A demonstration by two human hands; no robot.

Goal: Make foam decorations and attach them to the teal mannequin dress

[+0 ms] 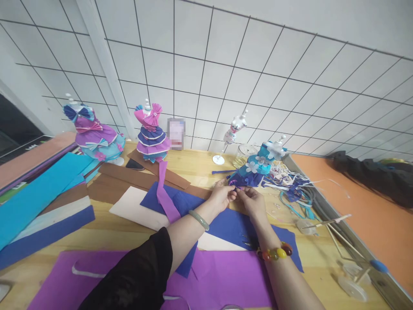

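The left hand (223,194) is pinching a small purple piece (232,183) in its fingertips, low at the front of the blue dress (253,167). The right hand (253,203) is meeting it there, thumb and fingers drawn narrow; whether it is gripping the piece too, I cannot tell.

The dress is standing on a small white form at the back of the wooden table (190,160), its turquoise top running into a dark blue skirt. Pale, glossy-looking flowers are sitting on its chest and skirt. It is looking well advanced: top, skirt and flowers are in place, while the purple piece seems not yet settled at the lower edge. How much more is left, I cannot tell.

Beside it, a clear jar (244,156) and a slim patterned form (230,134) without a skirt are standing. Curly scraps (292,183) are tangling on the other side. A matte purple strip (165,198) is trailing across the dark blue sheet (235,224), and a broad purple sheet (226,275) is spreading nearest the person. Farther left, a ruffled, tiered dress (152,140) and a full, bow-trimmed dress (95,133) are standing, both looking complete.
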